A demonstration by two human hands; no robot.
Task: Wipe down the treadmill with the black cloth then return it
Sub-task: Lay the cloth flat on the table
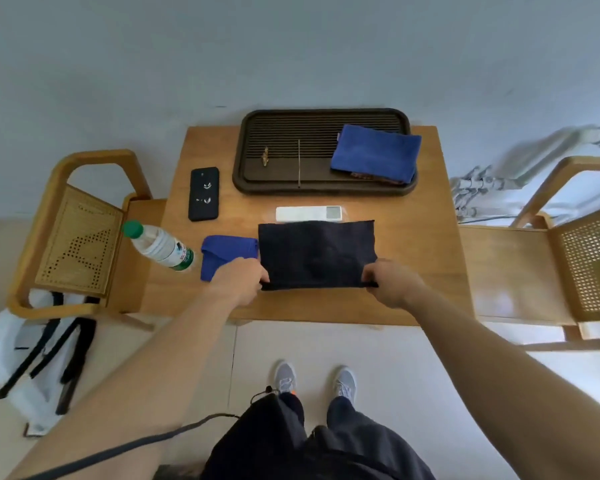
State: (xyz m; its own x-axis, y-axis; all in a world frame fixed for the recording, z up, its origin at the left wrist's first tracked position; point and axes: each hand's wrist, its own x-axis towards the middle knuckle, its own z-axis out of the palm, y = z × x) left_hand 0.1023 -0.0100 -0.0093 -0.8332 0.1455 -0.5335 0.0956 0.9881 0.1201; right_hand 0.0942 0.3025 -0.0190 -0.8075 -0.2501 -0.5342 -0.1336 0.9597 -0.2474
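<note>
The left hand (245, 280) and right hand (392, 282) each pinch a near corner of the black cloth (317, 256), which lies flat on the table (413, 237). A small blue cloth (222, 252) touches its left edge; a white remote (308, 213) sits just behind. A bottle (160, 245) and phone (204, 194) lie further left.

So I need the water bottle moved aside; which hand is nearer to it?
Left. The left hand grips the black cloth's corner nearest the water bottle; the right hand holds the far corner.
</note>
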